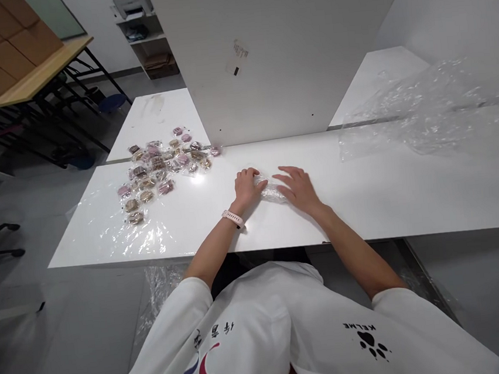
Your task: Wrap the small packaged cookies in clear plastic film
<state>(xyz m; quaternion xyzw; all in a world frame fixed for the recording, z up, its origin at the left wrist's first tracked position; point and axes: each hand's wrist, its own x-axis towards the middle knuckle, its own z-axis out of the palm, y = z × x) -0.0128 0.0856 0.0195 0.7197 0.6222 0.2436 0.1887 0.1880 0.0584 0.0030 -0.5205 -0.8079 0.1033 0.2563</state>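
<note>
Between my hands on the white table lies a small bundle of clear plastic, apparently bubble wrap; what it encloses, if anything, is too unclear to tell. My left hand, with a pale pink band on the wrist, has its fingers curled over the bundle's left end and the thumb pressed along it. My right hand is at the right end, fingers spread and apart, the thumb side beside or lightly touching the plastic. Several individually wrapped snacks, brown, tan and pink, are scattered to the left.
A tall white panel stands along the table's back edge. Crumpled clear plastic sheeting covers part of the right side. More thin clear film lies at the front left. Beyond is a wooden table with cardboard on it.
</note>
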